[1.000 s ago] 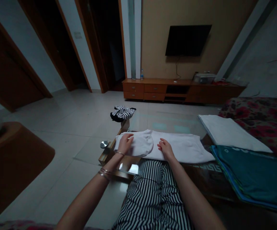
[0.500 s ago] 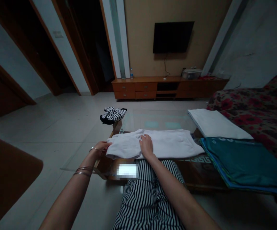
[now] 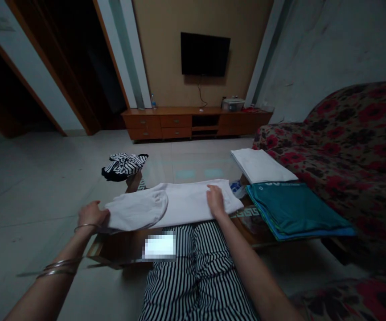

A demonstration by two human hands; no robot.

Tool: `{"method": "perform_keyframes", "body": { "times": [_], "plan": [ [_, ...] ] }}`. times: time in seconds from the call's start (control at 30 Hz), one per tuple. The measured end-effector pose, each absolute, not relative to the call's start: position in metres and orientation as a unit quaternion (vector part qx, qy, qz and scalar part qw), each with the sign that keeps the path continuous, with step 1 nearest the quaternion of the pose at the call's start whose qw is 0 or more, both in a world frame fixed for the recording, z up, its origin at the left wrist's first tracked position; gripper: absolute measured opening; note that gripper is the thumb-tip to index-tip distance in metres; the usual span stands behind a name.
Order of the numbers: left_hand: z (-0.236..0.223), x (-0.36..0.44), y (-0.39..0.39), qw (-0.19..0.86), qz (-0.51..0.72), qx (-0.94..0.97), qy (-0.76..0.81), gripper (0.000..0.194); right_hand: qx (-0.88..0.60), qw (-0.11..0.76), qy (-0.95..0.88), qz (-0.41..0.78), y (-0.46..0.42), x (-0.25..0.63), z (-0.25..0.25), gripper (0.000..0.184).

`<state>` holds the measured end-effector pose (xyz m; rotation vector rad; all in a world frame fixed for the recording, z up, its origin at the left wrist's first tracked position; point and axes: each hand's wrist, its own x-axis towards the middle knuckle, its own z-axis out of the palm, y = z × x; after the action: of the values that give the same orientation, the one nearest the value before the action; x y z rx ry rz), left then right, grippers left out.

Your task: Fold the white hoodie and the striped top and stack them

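Currently, the left hand point(image 3: 92, 215) is sitting just past the edge of the glass worktop point(image 3: 186, 167), its fingers point(image 3: 103, 216) curled over the rounded end of a white cloth garment point(image 3: 186, 207), grip unclear; the right hand point(image 3: 215, 200) is resting released on the garment, which is lying across the worktop.

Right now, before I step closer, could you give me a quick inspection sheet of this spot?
Surface: glass-topped coffee table, wooden frame.
Job's things: folded white garment.
Clutter: striped cloth bundle by the table's far left corner; folded white cloth; folded teal cloth.
Hands: left hand at the garment's left end; right hand resting on it.
Cables: thin cable below the wall-mounted television.
Surroundings: floral sofa, wooden cabinet, tiled floor.
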<state>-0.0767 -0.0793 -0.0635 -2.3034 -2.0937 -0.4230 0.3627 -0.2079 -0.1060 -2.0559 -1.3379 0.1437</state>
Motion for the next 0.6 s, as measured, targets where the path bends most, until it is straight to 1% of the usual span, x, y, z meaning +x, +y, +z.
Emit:
{"method": "perform_keyframes", "body": {
  "times": [0.07, 0.1, 0.17, 0.2, 0.27, 0.4, 0.5, 0.6],
  "plan": [
    [-0.064, -0.048, -0.097, 0.083, -0.144, -0.708, -0.686, 0.041, -0.873, 0.264, -0.409, 0.022, -0.233, 0.409, -0.104, 0.038],
    [-0.066, -0.028, -0.109, 0.111, -0.147, -0.726, -0.662, 0.040, -0.900, 0.230, -0.370, 0.027, -0.245, 0.427, -0.105, 0.039],
    [-0.072, 0.021, -0.135, 0.122, -0.136, -0.780, -0.599, 0.038, -0.927, 0.179, -0.325, 0.062, -0.260, 0.449, -0.107, 0.048],
    [-0.076, 0.046, -0.149, 0.110, -0.126, -0.801, -0.575, 0.037, -0.930, 0.165, -0.318, 0.082, -0.263, 0.455, -0.108, 0.052],
    [-0.085, 0.095, -0.175, 0.080, -0.104, -0.828, -0.544, 0.041, -0.930, 0.154, -0.315, 0.111, -0.260, 0.459, -0.109, 0.056],
    [-0.104, 0.161, -0.212, 0.045, -0.104, -0.842, -0.527, 0.054, -0.932, 0.149, -0.308, 0.120, -0.232, 0.458, -0.108, 0.057],
    [-0.120, 0.183, -0.225, 0.022, -0.111, -0.840, -0.530, 0.055, -0.930, 0.146, -0.313, 0.125, -0.211, 0.460, -0.109, 0.056],
    [-0.136, 0.191, -0.228, -0.003, -0.102, -0.835, -0.541, 0.054, -0.917, 0.166, -0.328, 0.156, -0.201, 0.465, -0.111, 0.051]
  ]
}}
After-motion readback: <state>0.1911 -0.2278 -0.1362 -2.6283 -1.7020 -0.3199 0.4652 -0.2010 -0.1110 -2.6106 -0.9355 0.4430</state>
